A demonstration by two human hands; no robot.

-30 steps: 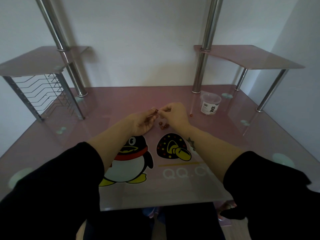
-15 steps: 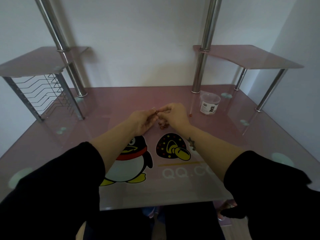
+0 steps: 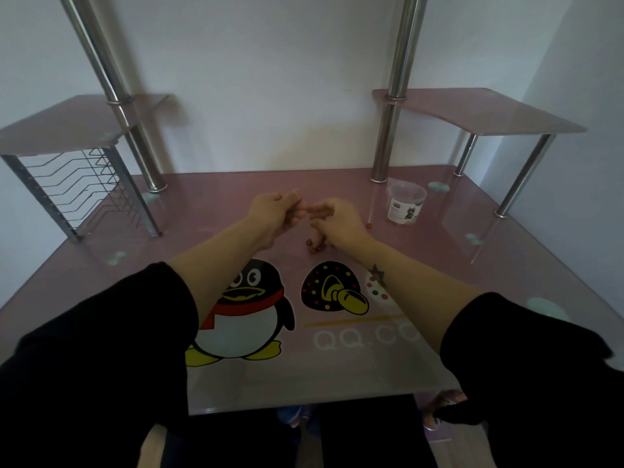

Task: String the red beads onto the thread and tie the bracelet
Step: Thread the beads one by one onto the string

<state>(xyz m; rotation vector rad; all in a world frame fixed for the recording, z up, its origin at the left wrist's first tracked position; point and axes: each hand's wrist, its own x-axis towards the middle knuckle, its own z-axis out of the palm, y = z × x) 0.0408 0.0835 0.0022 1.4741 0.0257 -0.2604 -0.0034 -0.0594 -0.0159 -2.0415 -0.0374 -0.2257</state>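
Note:
My left hand [image 3: 275, 216] and my right hand [image 3: 336, 221] meet fingertip to fingertip above the middle of the pink glass desk [image 3: 209, 217]. Both have curled fingers pinching something small between them; the thread is too thin to make out. Several strung red beads [image 3: 314, 246] lie on the glass just below my right hand, partly hidden by it. One loose red bead [image 3: 369, 226] lies to the right.
A clear plastic cup [image 3: 405, 204] with a label stands at the back right beside a steel post [image 3: 385, 143]. A wire rack [image 3: 84, 194] fills the back left. Raised glass shelves sit on both sides. Cartoon stickers cover the near part of the desk.
Both hands stayed at the same spot. The fingertips closed together, and the red bead seen at my left fingertips earlier no longer shows.

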